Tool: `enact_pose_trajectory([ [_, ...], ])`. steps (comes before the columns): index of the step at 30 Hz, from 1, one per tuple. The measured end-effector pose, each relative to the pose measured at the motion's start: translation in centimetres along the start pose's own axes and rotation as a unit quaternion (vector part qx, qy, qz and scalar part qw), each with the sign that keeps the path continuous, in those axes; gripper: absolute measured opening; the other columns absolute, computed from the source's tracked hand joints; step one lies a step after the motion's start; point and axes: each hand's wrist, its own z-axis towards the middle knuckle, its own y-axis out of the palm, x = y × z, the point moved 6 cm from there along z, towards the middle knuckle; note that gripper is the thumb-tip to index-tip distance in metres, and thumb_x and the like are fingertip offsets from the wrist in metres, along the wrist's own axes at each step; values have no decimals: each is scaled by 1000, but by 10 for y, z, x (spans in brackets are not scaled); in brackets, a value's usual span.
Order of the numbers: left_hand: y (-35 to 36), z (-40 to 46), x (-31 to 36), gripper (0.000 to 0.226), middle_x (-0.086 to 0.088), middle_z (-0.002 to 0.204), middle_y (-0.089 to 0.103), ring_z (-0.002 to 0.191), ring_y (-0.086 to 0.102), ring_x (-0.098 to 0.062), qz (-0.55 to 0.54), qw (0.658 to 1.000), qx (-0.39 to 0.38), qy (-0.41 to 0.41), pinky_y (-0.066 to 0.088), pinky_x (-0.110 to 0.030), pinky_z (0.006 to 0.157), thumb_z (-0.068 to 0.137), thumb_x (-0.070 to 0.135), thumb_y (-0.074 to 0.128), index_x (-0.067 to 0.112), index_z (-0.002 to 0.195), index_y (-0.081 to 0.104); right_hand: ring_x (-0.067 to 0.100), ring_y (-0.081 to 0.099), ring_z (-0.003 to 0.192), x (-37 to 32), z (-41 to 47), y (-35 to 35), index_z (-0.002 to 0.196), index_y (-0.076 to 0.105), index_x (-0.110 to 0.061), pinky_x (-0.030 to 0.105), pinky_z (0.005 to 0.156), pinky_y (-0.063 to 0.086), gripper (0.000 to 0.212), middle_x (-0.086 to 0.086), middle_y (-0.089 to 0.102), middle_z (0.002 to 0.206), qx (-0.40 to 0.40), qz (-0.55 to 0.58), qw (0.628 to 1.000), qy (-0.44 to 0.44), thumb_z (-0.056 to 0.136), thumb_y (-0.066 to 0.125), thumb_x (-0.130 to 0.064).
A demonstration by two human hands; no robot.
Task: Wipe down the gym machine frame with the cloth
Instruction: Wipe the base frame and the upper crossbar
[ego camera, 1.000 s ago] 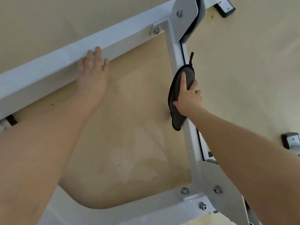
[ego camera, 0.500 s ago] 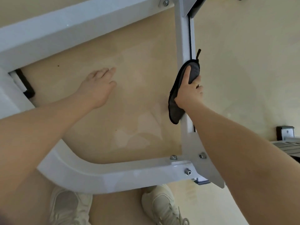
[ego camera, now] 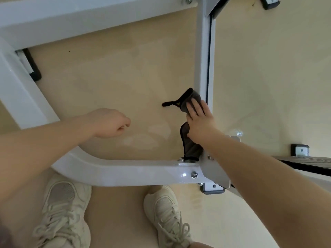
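The gym machine frame is made of white metal bars over a beige floor. An upright bar (ego camera: 202, 51) meets a curved lower bar (ego camera: 125, 170) at a bolted grey plate (ego camera: 215, 169). A dark grey cloth (ego camera: 191, 149) with a black loop lies against the upright bar just above that joint. My right hand (ego camera: 200, 126) holds the cloth to the bar, fingers laid over its top and thumb on its left side. My left hand (ego camera: 109, 122) hovers over the floor inside the frame, loosely curled, holding nothing.
My two pale sneakers (ego camera: 62, 212) (ego camera: 166, 210) stand just below the curved bar. Another white bar (ego camera: 71, 20) crosses the top left. Black rubber feet (ego camera: 213, 188) (ego camera: 300, 150) sit on the floor. A black slatted part (ego camera: 304, 162) reaches in from the right.
My right hand slid the cloth down the upright bar to the lower joint. My left hand left the top bar, dropped away from it and curled loosely. The view tilted down, showing my shoes.
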Motion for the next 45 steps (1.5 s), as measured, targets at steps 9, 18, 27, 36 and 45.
enact_pose_trajectory([
  [9,20,-29,-20,32,8,87,63,79,55,-14,18,999,-50,14,43,-25,66,90,48,41,22,86,60,15,35,129,-25,-1,13,130,54,-26,33,115,10,57,-4,52,133,-59,-68,977,-192,95,19,-54],
  [18,45,-47,-29,33,6,74,58,69,49,-11,47,993,-107,9,35,-22,59,85,52,46,24,76,60,23,23,138,12,30,-16,134,49,-26,40,115,-5,47,0,42,142,30,-83,992,-87,99,22,-44],
  [27,43,-68,-30,36,4,72,55,72,47,-14,47,991,-119,-26,36,-24,61,88,48,44,18,90,63,27,52,109,-24,33,-33,117,56,-12,34,88,36,39,9,58,118,-60,220,966,-120,103,24,-28],
  [36,27,-127,-74,44,-14,106,67,106,61,-33,-22,963,235,-131,47,-46,89,81,31,39,6,103,67,32,53,110,-120,19,-172,123,50,-3,33,87,40,38,18,57,120,109,685,708,-134,103,27,-26],
  [45,42,-168,-126,102,-3,155,-17,143,-7,-19,-209,885,192,-370,1,-34,115,80,58,55,12,148,-7,14,38,130,-235,-4,-219,147,21,-28,39,110,32,52,-7,37,144,-68,827,477,-289,98,26,-46],
])
